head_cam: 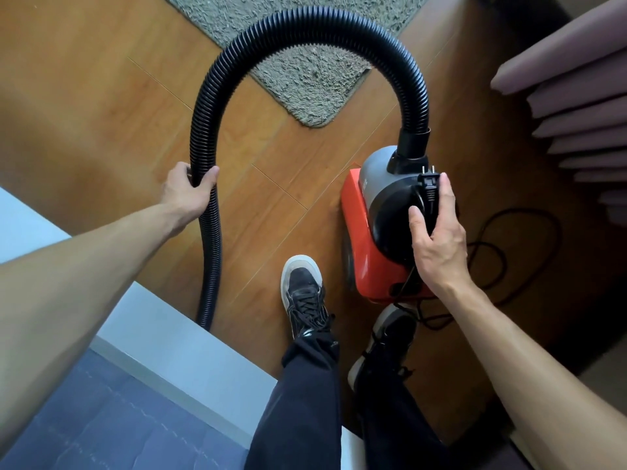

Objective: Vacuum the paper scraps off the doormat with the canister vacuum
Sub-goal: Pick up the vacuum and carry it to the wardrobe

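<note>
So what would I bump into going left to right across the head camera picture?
First the left hand gripping the hose → left shoe → canister vacuum → right hand holding the plug → loose cord.

Red-and-black canister vacuum [357,212] sits near the doormat [305,86] — grey, shaggy; ribbed black hose [305,20] arches over it.
</note>
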